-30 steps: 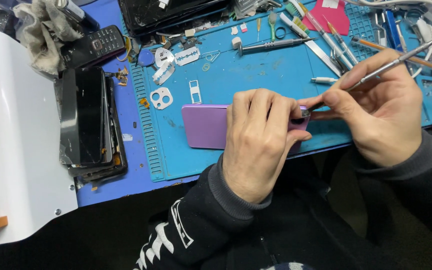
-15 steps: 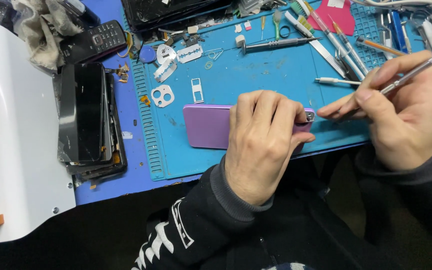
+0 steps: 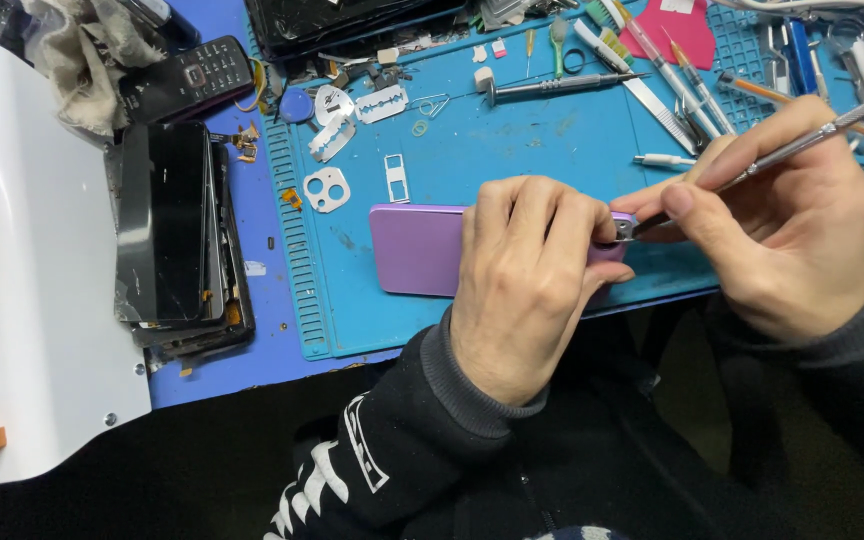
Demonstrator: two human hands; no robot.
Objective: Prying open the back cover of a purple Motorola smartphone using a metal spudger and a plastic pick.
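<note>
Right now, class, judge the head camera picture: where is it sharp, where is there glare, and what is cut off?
Head view: evenly lit, both hands sharp; the left hand pins the purple phone, the right hand holds a metal tool; mild glare on the white cover and the dark screen; the tool's far end leaves the frame.

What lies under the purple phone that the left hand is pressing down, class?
The purple phone lies flat on the blue repair mat, near its front edge. The left hand covers the phone's right half, so whatever sits under that part cannot be seen.
</note>
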